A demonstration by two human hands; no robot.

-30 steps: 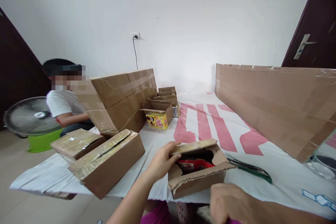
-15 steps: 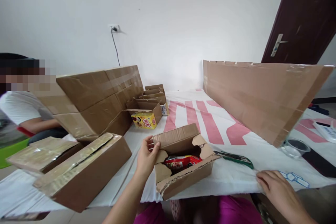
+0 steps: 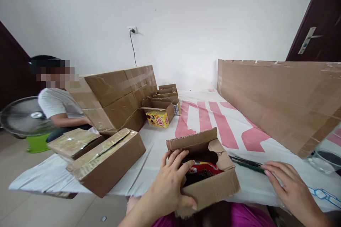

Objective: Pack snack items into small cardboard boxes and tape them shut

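Note:
In front of me an open cardboard box [image 3: 213, 188] stands at the table's near edge, with a red shiny packet [image 3: 205, 167] inside. My left hand [image 3: 172, 181] grips the box's left end, fingers over the flap and thumb on the near wall. To the right of the box a dark green utility knife [image 3: 246, 164] lies on the cloth. My right hand [image 3: 291, 184] pinches the end of its handle between thumb and fingers. Part of the packet is hidden by my left fingers and the box walls.
Two taped cardboard boxes [image 3: 106, 166] lie at the left. Behind them rises a stack of cartons [image 3: 114, 95], with a person [image 3: 62, 108] beyond. Small open boxes and a yellow packet [image 3: 158, 118] stand mid-table. At right are a cardboard panel [image 3: 274, 103] and a clear container [image 3: 322, 161].
My left hand has moved from the box's far flap down onto its left end. My right hand has moved to the utility knife and taken its handle end. The view has turned left.

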